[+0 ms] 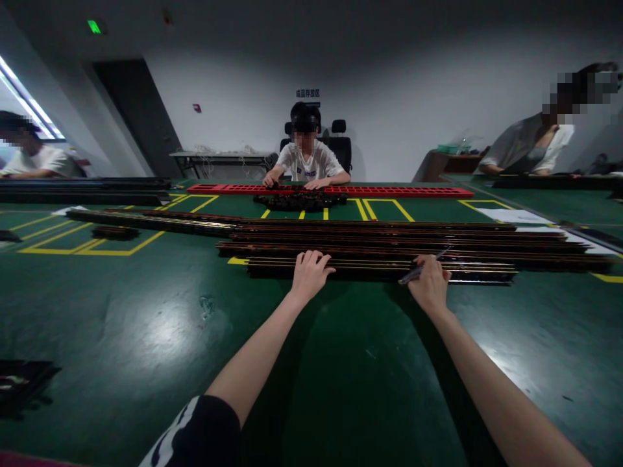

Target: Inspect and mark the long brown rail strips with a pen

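Note:
Long dark strips [370, 267] with thin shiny lines along them lie side by side across the green table. On the near strips rests my left hand [311, 275], its fingers spread and slightly bent, gripping nothing. My right hand [431, 282] is closed round a slim grey pen-like tool [411, 275], whose thin end points up and away to the right. It hovers over or touches the right part of the nearest strips; which of these, I cannot tell. The exact kind of tool is too small to make out.
Beyond the strips lie a red slotted tray [409, 192] and a pile of black parts [296, 202]; a co-worker's hands are at the tray. A short dark bundle [115, 233] lies left, black pieces [24, 383] near left, white papers [516, 216] right. Other people sit at both sides.

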`<state>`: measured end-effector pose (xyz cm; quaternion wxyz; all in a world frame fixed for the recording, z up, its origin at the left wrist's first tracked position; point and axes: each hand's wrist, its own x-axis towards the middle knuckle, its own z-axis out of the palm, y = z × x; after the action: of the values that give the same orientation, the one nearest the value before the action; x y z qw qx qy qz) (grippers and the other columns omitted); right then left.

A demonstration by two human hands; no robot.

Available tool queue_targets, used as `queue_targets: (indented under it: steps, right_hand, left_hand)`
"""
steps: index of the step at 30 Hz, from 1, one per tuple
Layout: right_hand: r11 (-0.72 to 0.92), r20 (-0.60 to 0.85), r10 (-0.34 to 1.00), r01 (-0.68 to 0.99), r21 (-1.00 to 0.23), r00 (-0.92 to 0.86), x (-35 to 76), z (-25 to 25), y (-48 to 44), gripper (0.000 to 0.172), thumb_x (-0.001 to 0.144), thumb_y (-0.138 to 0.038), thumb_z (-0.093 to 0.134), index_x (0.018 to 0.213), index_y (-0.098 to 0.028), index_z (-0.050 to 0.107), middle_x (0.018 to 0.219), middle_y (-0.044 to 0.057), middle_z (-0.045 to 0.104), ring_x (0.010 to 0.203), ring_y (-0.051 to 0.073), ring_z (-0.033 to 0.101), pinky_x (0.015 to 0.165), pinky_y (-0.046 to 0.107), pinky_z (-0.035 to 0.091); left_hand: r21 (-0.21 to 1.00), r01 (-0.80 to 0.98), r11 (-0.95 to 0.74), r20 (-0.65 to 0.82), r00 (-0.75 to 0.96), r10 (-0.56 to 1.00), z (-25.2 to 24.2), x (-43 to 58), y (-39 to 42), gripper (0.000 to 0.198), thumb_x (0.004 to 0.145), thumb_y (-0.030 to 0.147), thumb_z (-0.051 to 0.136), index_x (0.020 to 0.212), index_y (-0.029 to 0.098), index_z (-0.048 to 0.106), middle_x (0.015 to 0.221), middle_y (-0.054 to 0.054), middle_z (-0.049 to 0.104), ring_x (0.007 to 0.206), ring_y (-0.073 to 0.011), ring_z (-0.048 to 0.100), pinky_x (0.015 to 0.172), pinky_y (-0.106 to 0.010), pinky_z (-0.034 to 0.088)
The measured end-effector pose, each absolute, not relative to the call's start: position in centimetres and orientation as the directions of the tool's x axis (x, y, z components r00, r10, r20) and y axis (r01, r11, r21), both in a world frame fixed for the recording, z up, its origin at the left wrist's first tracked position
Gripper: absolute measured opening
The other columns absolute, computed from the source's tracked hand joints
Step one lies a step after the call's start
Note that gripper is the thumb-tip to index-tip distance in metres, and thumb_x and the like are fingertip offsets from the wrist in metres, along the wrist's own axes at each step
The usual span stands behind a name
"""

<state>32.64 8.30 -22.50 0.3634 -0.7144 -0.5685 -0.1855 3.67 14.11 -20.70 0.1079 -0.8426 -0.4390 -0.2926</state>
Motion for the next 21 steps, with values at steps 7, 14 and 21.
queue_targets:
  steps: [7, 14, 21]
  right_hand:
    - [-0.151, 0.633, 0.693, 0.928, -0.341, 0.345, 32.5, -22.6, 8.6, 0.029, 0.065, -0.021, 0.048, 0.092, -0.020, 0.040, 0.087, 0.007, 0.056, 0.090, 0.027, 0.049, 0.076, 0.038, 0.029]
    - [-0.263, 0.637, 0.597, 0.869, -0.418, 0.487, 33.5, -22.7, 8.9, 0.028, 0.067, -0.019, 0.050, 0.094, -0.018, 0.044, 0.083, 0.008, 0.050, 0.082, 0.027, 0.049, 0.075, 0.041, 0.035]
    - [-0.269, 0.703, 0.487, 0.855, -0.444, 0.518, 34.5, -23.0, 8.8, 0.033, 0.060, -0.014, 0.052, 0.092, -0.019, 0.044, 0.080, 0.006, 0.047, 0.077, 0.026, 0.048, 0.071, 0.041, 0.042]
  left_hand:
    - [0.099, 0.789, -0.606, 0.507, 0.484, 0.713, -20.8, 3.9, 14.5, 0.035, 0.093, 0.040, 0.050, 0.117, 0.017, 0.062, 0.109, -0.009, 0.066, 0.103, -0.0227, 0.057, 0.091, -0.038, 0.043]
    - [0.183, 0.771, -0.610, 0.545, 0.437, 0.715, -21.1, 3.6, 14.5, 0.030, 0.095, 0.032, 0.047, 0.120, 0.020, 0.060, 0.117, -0.008, 0.065, 0.112, -0.0216, 0.057, 0.100, -0.041, 0.040]
    - [0.480, 0.846, -0.234, 0.671, -0.182, 0.719, -20.9, 1.3, 14.7, 0.021, 0.089, 0.023, 0.049, 0.105, 0.021, 0.063, 0.115, -0.012, 0.062, 0.113, -0.0298, 0.054, 0.095, -0.049, 0.041]
